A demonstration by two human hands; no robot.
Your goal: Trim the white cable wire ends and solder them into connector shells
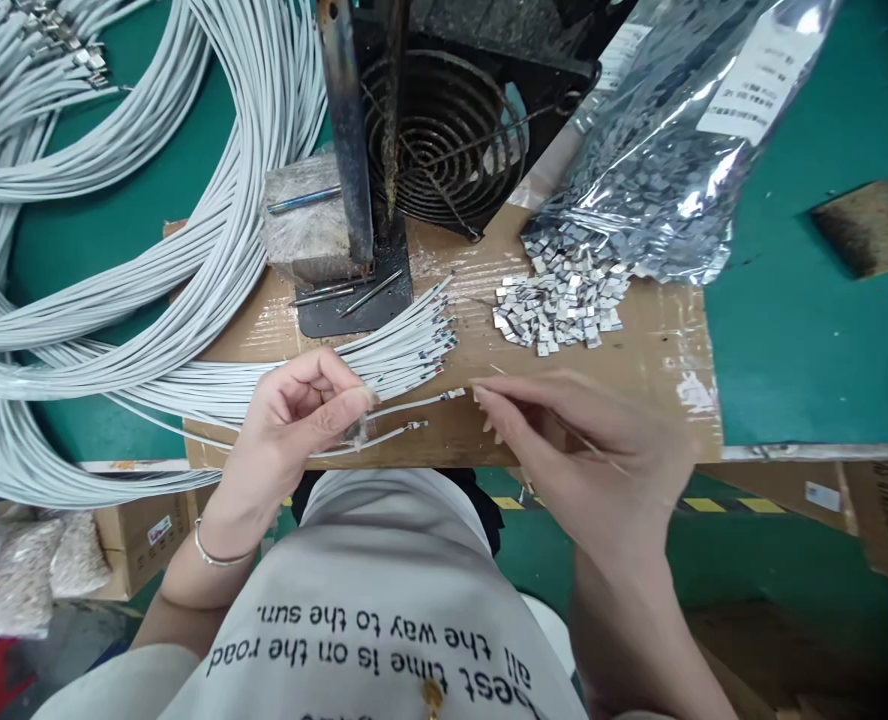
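Observation:
My left hand point(305, 420) pinches a white cable point(406, 404) between thumb and fingers. A small metal terminal point(453, 394) sits on that cable's end, pointing right. Just below lies a second white cable point(373, 440), also tipped with a metal piece. Opposite the terminal, my right hand point(586, 440) is closed in a pinch on a thin wire point(583, 440) that runs across the fingers; blur softens this hand. Behind my left hand, a bundle of white cables point(384, 350) ends in bare dark tips. A pile of small metal terminals point(560, 300) lies beyond my right hand.
A soldering stand point(352, 140) with a round fan grille point(444, 140) rises at the back. Thin metal rods point(373, 293) lie at its base. Thick white cable coils point(241, 200) fill the left. A silvery bag point(661, 160) lies behind the pile on cardboard point(669, 370).

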